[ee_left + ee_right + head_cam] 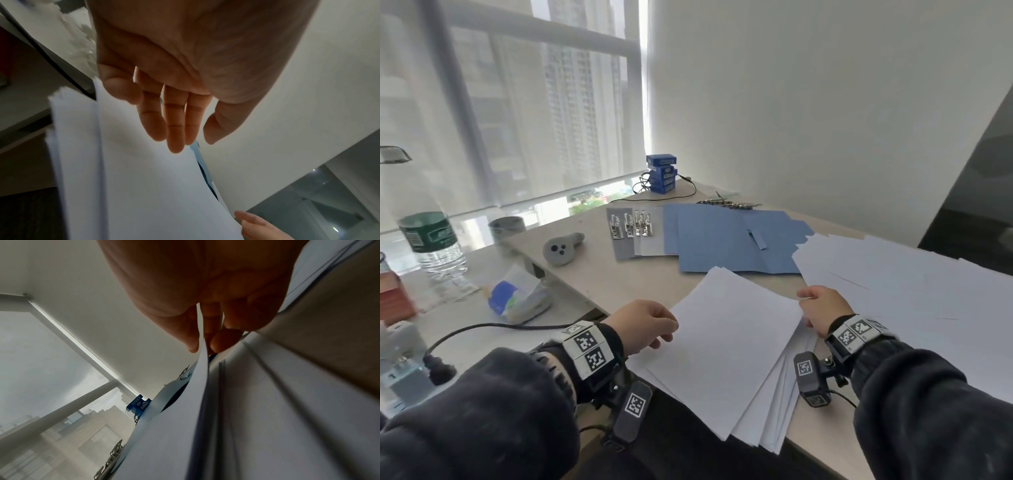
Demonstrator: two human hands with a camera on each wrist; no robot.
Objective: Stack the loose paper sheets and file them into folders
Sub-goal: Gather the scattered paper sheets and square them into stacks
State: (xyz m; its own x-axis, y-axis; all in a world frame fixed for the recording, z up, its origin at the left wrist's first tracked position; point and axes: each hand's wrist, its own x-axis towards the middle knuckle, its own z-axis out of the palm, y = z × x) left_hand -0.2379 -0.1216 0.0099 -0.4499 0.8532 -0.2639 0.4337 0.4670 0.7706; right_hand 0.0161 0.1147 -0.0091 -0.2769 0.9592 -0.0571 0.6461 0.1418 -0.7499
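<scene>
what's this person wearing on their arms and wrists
Both arms are in dark, fuzzy long sleeves. Each wrist carries a band of white blocks printed with black square marker codes. Under each wrist hangs a small dark camera unit bearing similar markers, with a thin black cable trailing off. The left hand and right hand are bare.

Left hand (643, 325) fingers (174, 123) straight — right hand (825, 308) fingers (224, 340) pinched, forearms converging.

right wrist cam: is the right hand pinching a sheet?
Yes: the right hand pinches the edge of a white sheet between thumb and fingers.
</scene>
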